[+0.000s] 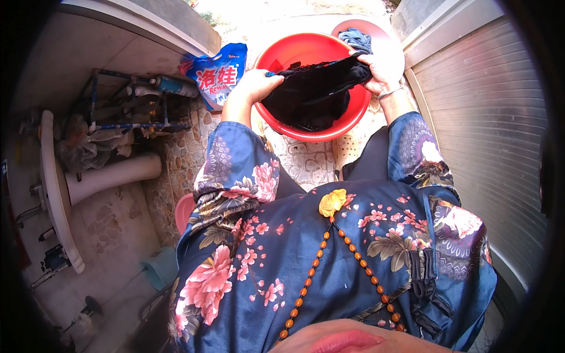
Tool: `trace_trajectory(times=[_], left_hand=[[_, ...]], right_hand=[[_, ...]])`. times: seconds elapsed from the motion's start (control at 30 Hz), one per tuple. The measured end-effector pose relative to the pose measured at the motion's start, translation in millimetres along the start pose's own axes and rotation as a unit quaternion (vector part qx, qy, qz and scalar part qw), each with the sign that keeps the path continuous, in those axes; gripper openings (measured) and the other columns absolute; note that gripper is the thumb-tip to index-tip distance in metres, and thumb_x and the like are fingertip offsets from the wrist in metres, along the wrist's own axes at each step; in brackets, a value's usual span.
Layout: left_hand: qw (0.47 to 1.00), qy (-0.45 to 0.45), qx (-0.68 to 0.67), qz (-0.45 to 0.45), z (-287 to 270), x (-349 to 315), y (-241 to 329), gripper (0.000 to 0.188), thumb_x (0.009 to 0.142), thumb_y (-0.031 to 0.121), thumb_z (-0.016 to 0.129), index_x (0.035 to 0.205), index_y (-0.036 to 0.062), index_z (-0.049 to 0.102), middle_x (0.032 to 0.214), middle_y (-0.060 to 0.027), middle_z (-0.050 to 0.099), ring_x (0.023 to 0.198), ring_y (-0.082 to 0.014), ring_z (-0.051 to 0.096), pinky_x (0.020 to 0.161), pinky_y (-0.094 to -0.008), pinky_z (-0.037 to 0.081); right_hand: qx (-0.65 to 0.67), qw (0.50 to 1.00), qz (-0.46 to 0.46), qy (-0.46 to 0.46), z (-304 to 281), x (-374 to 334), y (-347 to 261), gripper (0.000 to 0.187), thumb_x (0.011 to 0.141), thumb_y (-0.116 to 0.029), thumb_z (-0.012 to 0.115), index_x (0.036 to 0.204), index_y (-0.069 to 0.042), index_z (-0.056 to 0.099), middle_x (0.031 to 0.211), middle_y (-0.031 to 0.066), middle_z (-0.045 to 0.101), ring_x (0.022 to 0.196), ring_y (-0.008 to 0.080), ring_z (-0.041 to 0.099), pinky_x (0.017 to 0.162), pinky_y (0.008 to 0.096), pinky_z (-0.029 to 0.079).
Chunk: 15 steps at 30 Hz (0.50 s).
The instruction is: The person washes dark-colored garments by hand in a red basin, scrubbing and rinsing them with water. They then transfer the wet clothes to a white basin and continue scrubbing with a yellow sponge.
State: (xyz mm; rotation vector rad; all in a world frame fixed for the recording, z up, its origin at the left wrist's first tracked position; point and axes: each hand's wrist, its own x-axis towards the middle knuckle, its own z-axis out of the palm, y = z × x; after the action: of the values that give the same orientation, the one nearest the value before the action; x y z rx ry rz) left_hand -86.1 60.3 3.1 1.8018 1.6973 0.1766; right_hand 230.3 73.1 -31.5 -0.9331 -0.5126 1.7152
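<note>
A black garment (312,91) is stretched by its upper edge between my two hands, over a red basin (315,137). My left hand (254,87) pinches its left end, thumb pointing inward. My right hand (381,72), with a bracelet at the wrist, grips the right end. Small coloured patches show along the garment's top edge. The cloth's lower part hangs down into the basin and hides much of the inside, so I cannot tell whether water is there.
Behind the red basin on the right, a pale pink basin (391,56) holds blue-grey cloth (356,39). A blue plastic bag (220,73) stands left of my left hand. Further left are a pipe-framed rack (141,123) and a white washbasin (59,194). A ribbed panel (482,88) borders the right.
</note>
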Motion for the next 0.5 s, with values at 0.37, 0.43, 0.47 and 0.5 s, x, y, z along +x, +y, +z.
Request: trace_trajectory(times=[0.37,0.43,0.47,0.5], left_hand=[[0.998,0.051,-0.04,-0.014,-11.7,-7.9,5.7,0.048,0.083,0.044,0.064,0.103,0.0011,0.069,0.093,-0.0181,0.07,0.091,-0.0284,0.068,0.082,-0.0367,0.05],[0.998,0.042,-0.052,-0.019,-10.7,-8.4,4.3,0.047,0.084,0.044,0.063,0.104,0.0008,0.069,0.094,-0.0176,0.07,0.09,-0.0271,0.068,0.081,-0.0359,0.05],[0.998,0.035,-0.058,-0.02,-9.0,-6.7,2.3,0.047,0.085,0.044,0.063,0.104,0.0008,0.069,0.094,-0.0173,0.07,0.09,-0.0262,0.068,0.081,-0.0354,0.05],[0.997,0.028,-0.064,-0.022,-7.8,-5.7,1.2,0.047,0.085,0.043,0.063,0.105,0.0007,0.069,0.095,-0.0171,0.07,0.09,-0.0254,0.068,0.081,-0.035,0.05]], right_hand=[[-0.326,0.919,-0.221,-0.036,-2.6,-1.8,-2.4,0.024,0.077,-0.006,0.06,0.099,-0.003,0.07,0.094,0.0046,0.068,0.088,0.0145,0.063,0.082,0.0281,0.05],[-0.41,0.88,-0.226,-0.075,13.0,-5.3,7.2,0.023,0.076,-0.011,0.062,0.095,-0.005,0.073,0.095,0.0035,0.069,0.09,0.0133,0.064,0.082,0.0278,0.05],[-0.51,0.831,-0.207,-0.085,28.2,-7.8,11.0,0.02,0.078,-0.012,0.062,0.094,-0.006,0.074,0.092,0.0053,0.07,0.088,0.0136,0.065,0.083,0.027,0.05],[-0.485,0.837,-0.2,-0.156,40.6,-16.8,15.9,0.019,0.08,-0.014,0.063,0.094,-0.007,0.074,0.091,0.0068,0.071,0.086,0.0149,0.066,0.082,0.0277,0.051]])
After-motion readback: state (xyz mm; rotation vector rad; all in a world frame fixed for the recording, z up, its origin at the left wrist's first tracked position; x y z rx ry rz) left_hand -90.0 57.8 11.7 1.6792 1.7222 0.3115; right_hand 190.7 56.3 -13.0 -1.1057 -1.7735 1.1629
